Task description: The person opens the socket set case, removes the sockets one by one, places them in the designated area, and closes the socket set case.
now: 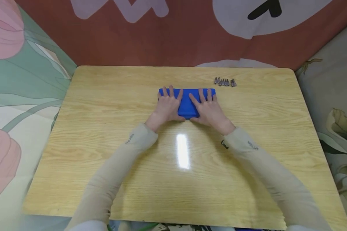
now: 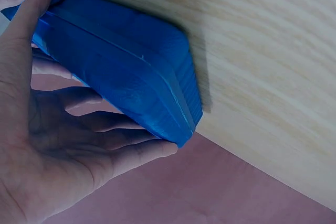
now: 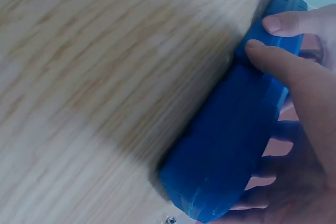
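A blue plastic case with rounded corners lies closed on the table. My left hand rests on its left half, fingers straight and spread over the lid, thumb along the front edge. On the right half my right hand lies the same way, its fingers spread and its thumb at the front. The left wrist view shows the left thumb touching the front side of the blue case. In the right wrist view, both thumbs touch the front of the blue case near its middle latch area.
Several small metal bits lie in a row behind and to the right of the case. The wooden table meets a red patterned cloth at the back. Patterned cloths hang at both sides.
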A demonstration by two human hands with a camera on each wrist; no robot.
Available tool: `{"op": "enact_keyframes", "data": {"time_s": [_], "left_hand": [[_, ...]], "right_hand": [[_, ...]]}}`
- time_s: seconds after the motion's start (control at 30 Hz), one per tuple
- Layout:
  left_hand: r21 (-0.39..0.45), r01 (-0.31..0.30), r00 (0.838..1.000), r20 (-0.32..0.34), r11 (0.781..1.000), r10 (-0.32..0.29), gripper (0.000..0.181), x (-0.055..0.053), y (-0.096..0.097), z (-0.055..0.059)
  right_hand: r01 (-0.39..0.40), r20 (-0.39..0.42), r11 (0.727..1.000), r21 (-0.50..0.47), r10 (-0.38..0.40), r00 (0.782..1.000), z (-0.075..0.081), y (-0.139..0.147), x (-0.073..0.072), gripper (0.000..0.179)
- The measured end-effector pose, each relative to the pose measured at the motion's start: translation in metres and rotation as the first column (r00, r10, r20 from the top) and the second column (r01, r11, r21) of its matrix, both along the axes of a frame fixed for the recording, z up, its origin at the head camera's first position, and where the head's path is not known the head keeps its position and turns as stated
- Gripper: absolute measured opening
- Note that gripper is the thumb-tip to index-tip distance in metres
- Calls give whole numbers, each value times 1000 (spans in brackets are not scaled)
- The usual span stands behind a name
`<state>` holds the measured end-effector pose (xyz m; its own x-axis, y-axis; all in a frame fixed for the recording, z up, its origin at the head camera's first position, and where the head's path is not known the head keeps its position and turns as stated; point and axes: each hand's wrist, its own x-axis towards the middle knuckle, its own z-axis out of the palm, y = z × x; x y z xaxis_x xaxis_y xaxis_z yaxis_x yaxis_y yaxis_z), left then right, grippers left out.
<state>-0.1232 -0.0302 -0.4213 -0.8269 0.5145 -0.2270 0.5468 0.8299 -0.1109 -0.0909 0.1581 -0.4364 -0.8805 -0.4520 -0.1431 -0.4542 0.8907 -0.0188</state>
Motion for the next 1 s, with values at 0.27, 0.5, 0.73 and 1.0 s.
{"op": "enact_keyframes", "data": {"time_s": [0.27,0.5,0.73,1.0], "left_hand": [[-30,21,999,-47,999,-22,121,5,1,-4],[-71,20,996,-83,997,-26,119,6,3,-2],[-74,36,994,-102,997,-44,118,8,7,0],[-39,5,998,-67,999,-8,118,14,6,-5]], "right_hand": [[4,-4,1000,28,-4,1000,-1,-1,2,100],[-3,-29,1000,17,4,1000,0,-4,1,98],[13,-36,999,49,-11,999,3,0,4,99],[4,-60,1000,27,-3,998,-2,2,11,98]]}}
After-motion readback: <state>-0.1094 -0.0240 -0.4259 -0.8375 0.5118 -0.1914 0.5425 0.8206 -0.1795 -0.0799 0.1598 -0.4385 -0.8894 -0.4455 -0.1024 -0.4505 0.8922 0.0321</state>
